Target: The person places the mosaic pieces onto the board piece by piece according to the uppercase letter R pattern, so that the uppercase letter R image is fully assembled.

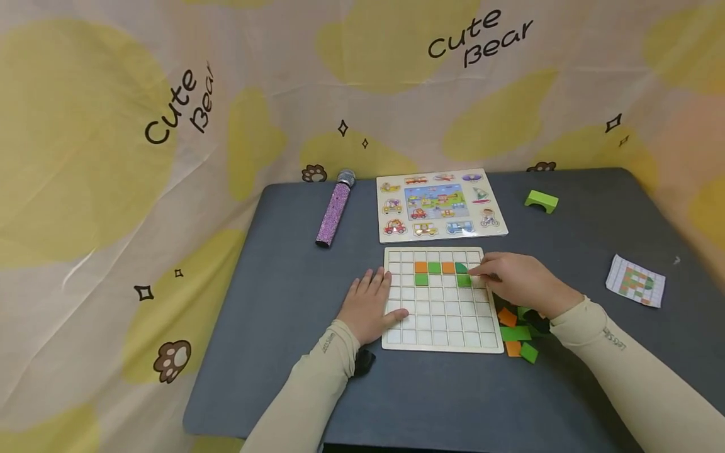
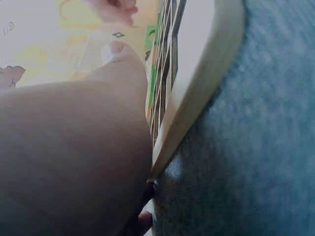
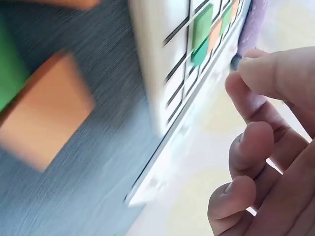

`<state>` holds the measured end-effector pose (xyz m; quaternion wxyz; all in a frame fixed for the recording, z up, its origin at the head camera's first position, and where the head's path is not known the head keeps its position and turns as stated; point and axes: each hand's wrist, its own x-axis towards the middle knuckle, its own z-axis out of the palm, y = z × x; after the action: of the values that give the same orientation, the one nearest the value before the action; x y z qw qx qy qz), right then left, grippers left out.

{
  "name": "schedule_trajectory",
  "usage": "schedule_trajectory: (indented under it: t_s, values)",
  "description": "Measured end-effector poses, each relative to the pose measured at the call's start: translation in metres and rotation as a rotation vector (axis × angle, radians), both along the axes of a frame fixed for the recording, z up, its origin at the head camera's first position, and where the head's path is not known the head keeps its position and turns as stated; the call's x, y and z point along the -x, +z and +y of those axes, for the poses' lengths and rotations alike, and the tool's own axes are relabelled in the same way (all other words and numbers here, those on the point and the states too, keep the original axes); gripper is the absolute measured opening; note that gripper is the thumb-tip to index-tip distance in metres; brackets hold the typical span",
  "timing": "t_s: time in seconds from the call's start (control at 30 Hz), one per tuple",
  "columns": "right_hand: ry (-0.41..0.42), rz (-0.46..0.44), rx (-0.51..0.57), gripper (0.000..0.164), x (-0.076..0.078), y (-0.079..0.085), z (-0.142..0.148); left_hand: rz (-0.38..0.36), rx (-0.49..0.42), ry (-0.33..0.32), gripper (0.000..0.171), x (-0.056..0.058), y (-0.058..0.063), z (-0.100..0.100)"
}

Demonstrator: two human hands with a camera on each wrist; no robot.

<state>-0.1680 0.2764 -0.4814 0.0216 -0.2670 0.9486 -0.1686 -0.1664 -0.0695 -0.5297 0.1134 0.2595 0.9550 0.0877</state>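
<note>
A white grid board lies on the table with a top run of orange, green and orange tiles, ending in a rounded dark green tile. Below this run sit two green tiles, one towards each end. My left hand rests at the board's left edge, fingers extended, its thumb over the grid. Over the upper right edge is my right hand, fingertips close to the dark green tile. The right wrist view shows its thumb and index tips close together, other fingers loosely bent, with nothing visible between them.
Loose orange and green tiles lie right of the board, partly under the right wrist. Behind it are a vehicle picture puzzle and a purple glitter microphone. A green arch block and a pattern card lie at right.
</note>
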Motion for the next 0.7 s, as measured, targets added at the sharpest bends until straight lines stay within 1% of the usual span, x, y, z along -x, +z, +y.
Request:
schedule_trajectory:
  t_s: [0.13,0.27,0.37,0.5,0.6,0.7]
  values:
    - [-0.059,-0.036,-0.007,0.025,-0.008,-0.005,0.022,0.004,0.008,0.004,0.096,0.003,-0.004,0.000]
    - [-0.119,-0.108,-0.022,0.022,-0.021,-0.012,0.042,0.008,0.010,-0.005,0.096,0.003,-0.005,0.000]
    - [-0.140,-0.134,-0.041,0.022,-0.029,-0.016,0.051,0.010,0.008,-0.009,0.096,0.004,-0.005,-0.001]
    - [-0.152,-0.101,-0.061,0.020,-0.034,-0.020,0.056,0.004,0.011,-0.006,0.096,0.004,-0.004,-0.001]
    - [-0.168,-0.063,-0.076,0.016,-0.034,-0.020,0.055,0.003,0.008,-0.003,0.096,0.004,-0.005,-0.001]
    - [-0.185,-0.071,-0.075,0.011,-0.033,-0.020,0.051,0.001,-0.001,-0.002,0.095,0.003,-0.005,0.000]
